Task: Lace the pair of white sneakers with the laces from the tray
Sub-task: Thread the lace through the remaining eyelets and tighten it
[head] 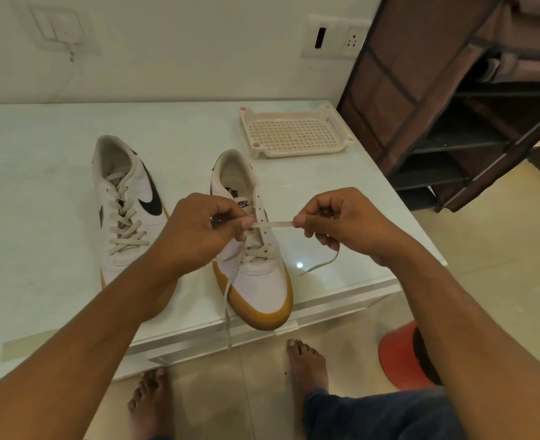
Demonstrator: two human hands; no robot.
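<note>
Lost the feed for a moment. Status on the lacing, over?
Left hand and right hand pinch lace taut over half-laced sneaker. Other sneaker laced. Nothing blocking.

Warm dim light, tabletop glare [300,265], wide-angle distortion

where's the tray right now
In the head view the tray sits on the table, far right corner, beyond the half-laced sneaker and beside the shoe rack.
</note>
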